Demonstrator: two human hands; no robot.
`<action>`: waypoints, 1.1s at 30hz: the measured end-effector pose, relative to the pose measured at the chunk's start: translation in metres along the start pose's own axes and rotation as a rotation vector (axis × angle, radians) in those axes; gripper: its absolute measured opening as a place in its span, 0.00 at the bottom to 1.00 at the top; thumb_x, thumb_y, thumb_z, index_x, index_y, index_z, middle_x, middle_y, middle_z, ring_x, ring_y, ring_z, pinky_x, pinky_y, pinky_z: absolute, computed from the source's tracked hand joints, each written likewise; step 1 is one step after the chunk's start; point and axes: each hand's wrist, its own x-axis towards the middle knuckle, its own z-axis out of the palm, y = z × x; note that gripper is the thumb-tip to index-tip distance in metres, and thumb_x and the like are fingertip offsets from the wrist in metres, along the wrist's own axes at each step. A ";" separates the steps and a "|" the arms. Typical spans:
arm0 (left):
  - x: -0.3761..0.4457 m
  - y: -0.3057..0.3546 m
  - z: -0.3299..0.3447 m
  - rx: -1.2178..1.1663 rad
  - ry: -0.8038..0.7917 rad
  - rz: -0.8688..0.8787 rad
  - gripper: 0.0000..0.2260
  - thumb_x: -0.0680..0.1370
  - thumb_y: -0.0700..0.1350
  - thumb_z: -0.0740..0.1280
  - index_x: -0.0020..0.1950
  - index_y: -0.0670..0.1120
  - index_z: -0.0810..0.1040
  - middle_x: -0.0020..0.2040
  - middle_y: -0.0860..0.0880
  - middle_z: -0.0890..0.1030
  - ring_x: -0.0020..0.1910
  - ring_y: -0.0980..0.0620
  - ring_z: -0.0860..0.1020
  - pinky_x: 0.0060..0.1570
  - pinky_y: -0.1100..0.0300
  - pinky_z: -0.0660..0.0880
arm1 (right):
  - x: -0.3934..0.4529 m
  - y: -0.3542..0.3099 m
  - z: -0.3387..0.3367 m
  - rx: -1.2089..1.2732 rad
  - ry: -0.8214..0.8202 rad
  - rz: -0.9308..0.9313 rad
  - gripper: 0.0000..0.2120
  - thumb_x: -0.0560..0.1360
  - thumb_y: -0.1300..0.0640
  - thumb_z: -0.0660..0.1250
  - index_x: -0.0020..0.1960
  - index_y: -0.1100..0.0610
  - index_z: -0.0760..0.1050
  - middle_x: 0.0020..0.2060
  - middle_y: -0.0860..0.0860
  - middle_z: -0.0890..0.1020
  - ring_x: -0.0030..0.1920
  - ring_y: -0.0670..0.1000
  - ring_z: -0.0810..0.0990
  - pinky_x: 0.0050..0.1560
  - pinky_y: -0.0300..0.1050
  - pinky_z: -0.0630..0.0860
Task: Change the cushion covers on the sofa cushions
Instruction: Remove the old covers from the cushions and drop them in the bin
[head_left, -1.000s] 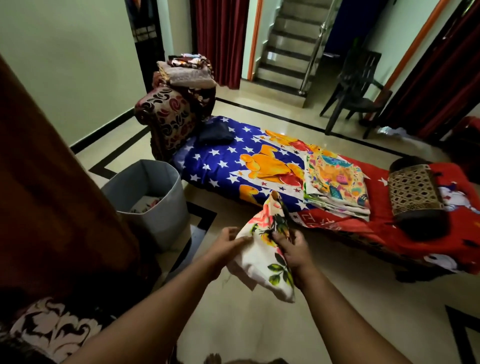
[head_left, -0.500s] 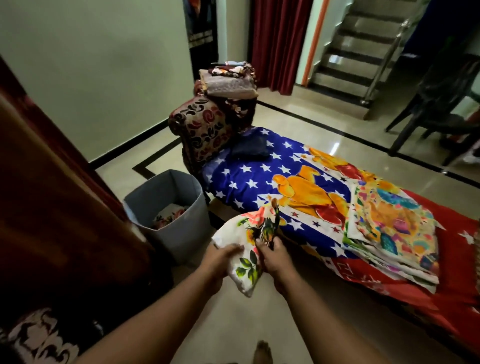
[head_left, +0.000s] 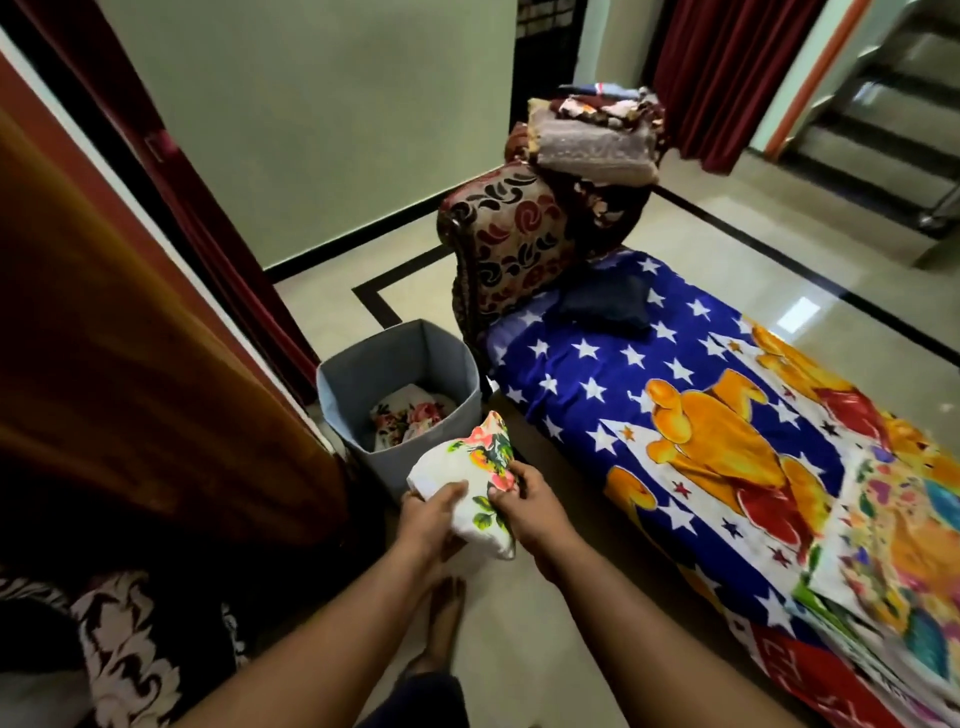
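Cushion cover (head_left: 475, 486), floral and bunched, is sitting between my hands; left hand (head_left: 434, 514) and right hand (head_left: 527, 501) are both gripping it beside the grey bin (head_left: 415, 358).

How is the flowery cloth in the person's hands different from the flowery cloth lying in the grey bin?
The floral cover in the hands is bunched up and gripped by the left hand and right hand, above the floor; the floral cloth in the bin lies loose at the bottom of the grey bin, untouched. The held one shows orange and green blooms; the binned one shows pink blooms with dark leaves. Both are white-ground flower prints.
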 end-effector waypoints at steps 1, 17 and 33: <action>0.011 0.007 0.000 -0.009 0.004 -0.014 0.34 0.59 0.47 0.79 0.63 0.42 0.76 0.51 0.39 0.85 0.46 0.35 0.85 0.46 0.34 0.81 | 0.013 -0.008 0.005 -0.027 0.002 0.003 0.27 0.78 0.58 0.71 0.74 0.52 0.66 0.62 0.52 0.77 0.58 0.49 0.80 0.52 0.38 0.78; 0.269 0.138 -0.015 0.162 0.065 -0.023 0.35 0.69 0.46 0.78 0.71 0.50 0.65 0.61 0.48 0.80 0.53 0.48 0.82 0.49 0.50 0.83 | 0.269 -0.108 0.110 -0.170 -0.102 0.156 0.30 0.80 0.53 0.67 0.79 0.50 0.59 0.66 0.47 0.71 0.63 0.50 0.74 0.66 0.49 0.75; 0.186 0.133 0.106 0.629 -0.253 0.049 0.18 0.83 0.51 0.64 0.71 0.49 0.69 0.66 0.51 0.76 0.67 0.49 0.73 0.60 0.55 0.71 | 0.215 -0.095 -0.038 0.064 0.118 0.130 0.32 0.78 0.46 0.70 0.78 0.45 0.61 0.77 0.51 0.65 0.74 0.50 0.67 0.65 0.44 0.69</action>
